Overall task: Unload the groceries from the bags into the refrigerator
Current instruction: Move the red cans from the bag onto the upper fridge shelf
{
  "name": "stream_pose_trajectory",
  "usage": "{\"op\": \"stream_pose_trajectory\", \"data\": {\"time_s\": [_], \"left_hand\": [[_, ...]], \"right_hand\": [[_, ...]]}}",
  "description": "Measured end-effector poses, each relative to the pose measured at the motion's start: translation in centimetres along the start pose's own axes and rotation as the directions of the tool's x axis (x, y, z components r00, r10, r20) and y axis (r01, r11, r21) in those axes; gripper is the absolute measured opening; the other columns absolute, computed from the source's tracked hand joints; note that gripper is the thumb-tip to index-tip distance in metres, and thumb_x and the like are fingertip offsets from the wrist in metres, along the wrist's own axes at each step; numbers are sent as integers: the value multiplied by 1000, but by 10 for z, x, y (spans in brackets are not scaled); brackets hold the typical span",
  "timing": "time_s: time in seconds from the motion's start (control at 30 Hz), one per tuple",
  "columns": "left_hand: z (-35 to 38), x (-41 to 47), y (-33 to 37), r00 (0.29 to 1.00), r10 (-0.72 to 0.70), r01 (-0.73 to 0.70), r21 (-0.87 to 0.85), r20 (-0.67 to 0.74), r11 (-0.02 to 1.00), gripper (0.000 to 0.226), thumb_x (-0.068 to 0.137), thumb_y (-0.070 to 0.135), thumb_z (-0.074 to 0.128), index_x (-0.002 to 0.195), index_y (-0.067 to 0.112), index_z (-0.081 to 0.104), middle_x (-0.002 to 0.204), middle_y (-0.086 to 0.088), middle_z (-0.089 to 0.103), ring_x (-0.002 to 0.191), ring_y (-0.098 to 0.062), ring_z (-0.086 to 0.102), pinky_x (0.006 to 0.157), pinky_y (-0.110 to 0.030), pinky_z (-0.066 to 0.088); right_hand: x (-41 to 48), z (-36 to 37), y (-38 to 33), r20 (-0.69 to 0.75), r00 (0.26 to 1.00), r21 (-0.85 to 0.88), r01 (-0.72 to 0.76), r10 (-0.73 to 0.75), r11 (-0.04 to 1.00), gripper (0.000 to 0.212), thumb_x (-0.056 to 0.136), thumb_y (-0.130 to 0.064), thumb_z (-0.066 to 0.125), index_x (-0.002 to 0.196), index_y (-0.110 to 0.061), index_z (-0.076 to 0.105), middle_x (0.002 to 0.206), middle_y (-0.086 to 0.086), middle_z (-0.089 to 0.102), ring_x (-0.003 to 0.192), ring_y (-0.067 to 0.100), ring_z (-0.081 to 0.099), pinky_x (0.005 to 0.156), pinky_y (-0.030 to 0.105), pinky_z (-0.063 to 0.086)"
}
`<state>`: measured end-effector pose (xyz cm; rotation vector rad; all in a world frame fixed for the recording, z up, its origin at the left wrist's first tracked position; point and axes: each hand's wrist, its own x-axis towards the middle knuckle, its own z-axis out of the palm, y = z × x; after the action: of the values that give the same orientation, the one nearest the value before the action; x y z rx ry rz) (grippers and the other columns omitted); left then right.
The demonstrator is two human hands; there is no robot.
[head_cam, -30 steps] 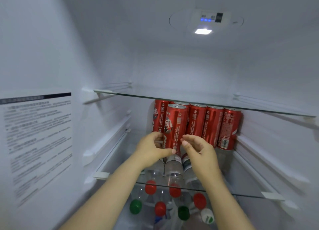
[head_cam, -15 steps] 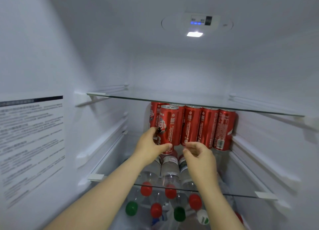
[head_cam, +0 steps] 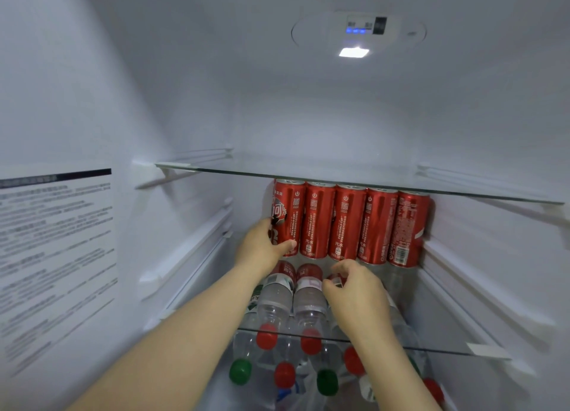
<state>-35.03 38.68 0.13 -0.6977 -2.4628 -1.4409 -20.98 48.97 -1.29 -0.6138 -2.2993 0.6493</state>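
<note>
The head view is looking into a white refrigerator. A lamp is glowing in its ceiling, just below a control panel that is showing small blue lights. A printed label sheet is sticking to the left wall, its text too blurred to read. Two glass shelves are spanning the cabinet: the upper glass shelf is lying bare, and the middle glass shelf is carrying the red cans.

Five cans are standing upright in one row at the back of it, touching side by side. The left hand is grasping the leftmost can, thumb across its lower front. The right hand is hovering in front of the row with its fingers loosely curled, holding nothing.

Clear bottles are lying stacked beneath the middle shelf, caps facing the camera; five red caps and two green are showing. The right forearm is covering part of the stack, so a full bottle count is not possible.
</note>
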Motion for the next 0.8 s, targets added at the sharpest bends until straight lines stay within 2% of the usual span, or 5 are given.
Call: {"op": "stream_pose_trajectory", "data": {"time_s": [0.17,0.37,0.6,0.8], "left_hand": [[1,6,-2,1000,-21,20,36,22,999,60,79,44,72,132,24,50,130,0,60,115,-21,58,90,-33,45],[4,7,-3,999,-50,50,27,-9,998,52,77,41,75,122,19,60,121,-2,65,106,-20,62,77,-26,43],[3,7,-3,996,-72,72,3,-59,997,67,71,37,81,126,16,48,118,-7,58,104,-23,58,87,-37,50],[-2,-1,0,994,-96,94,-39,-56,995,64,76,33,77,127,13,44,126,-9,54,109,-23,56,85,-33,46]], "right_hand": [[-1,1,-1,3,1000,-29,1,-1,1000,27,85,-29,62,110,-20,66,106,-6,69,99,15,61,84,35,52],[-1,0,0,4,1000,-35,9,-9,999,24,86,-29,62,107,-22,67,105,-8,68,100,13,60,79,30,51],[-1,0,0,4,1000,-30,2,-2,1000,22,85,-30,62,105,-23,67,101,-8,68,94,12,61,76,29,51],[0,1,1,-3,1000,-18,2,-2,1000,22,85,-28,61,105,-21,67,101,-7,68,92,12,61,77,31,52]]}}
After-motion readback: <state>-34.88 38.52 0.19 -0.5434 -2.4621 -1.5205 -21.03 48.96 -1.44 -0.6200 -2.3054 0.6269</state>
